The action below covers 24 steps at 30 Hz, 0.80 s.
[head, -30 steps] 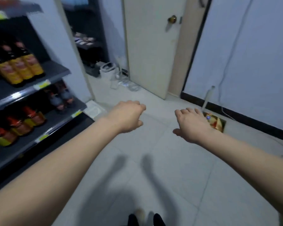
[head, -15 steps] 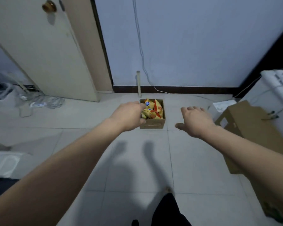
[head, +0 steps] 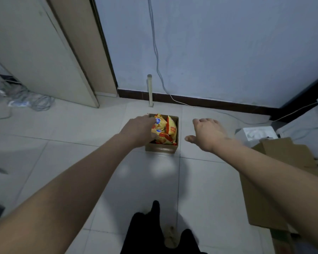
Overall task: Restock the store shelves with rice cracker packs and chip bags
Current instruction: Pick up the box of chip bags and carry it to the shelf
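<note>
A small brown cardboard box (head: 162, 148) stands on the tiled floor near the wall, with yellow and red snack bags (head: 165, 131) upright inside it. My left hand (head: 138, 131) is stretched forward with its fingers curled and covers the box's left edge in the view; I see nothing in it. My right hand (head: 207, 134) hovers to the right of the box, palm down, fingers apart and empty. No shelves are in sight.
A larger cardboard box (head: 275, 180) lies on the floor at the right, with a white box (head: 255, 132) behind it. A thin white pipe (head: 150, 90) rises behind the small box. A door (head: 35, 48) and loose cables (head: 26, 101) are at the left.
The view has turned from the bottle shelves to the wall and floor, and the small box of bags has come nearer. Both arms stay outstretched.
</note>
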Tool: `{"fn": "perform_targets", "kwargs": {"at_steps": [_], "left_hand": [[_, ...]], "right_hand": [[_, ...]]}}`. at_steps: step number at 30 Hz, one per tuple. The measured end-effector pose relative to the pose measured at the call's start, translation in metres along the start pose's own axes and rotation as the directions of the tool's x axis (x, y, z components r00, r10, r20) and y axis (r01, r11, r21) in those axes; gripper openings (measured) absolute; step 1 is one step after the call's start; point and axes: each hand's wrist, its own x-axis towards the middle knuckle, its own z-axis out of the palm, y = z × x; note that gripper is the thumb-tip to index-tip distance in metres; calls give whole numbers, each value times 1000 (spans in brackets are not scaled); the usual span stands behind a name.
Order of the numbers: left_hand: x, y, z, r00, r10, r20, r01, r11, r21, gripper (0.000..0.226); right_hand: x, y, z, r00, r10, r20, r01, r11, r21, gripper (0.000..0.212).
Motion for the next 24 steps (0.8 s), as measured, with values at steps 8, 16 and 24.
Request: {"fn": "perform_targets", "kwargs": {"at_steps": [8, 16, 24], "left_hand": [[153, -43, 15, 993, -57, 102, 68, 993, -99, 43], [303, -78, 81, 965, -200, 171, 238, 942, -236, 49], [417, -116, 201, 897, -330, 293, 422, 835, -353, 71]], "right_hand": [[160, 13, 15, 994, -12, 105, 9, 999, 32, 55], [304, 31, 81, 958, 42, 285, -96, 979, 179, 49], [428, 39, 205, 939, 44, 342, -138, 956, 257, 49]]}}
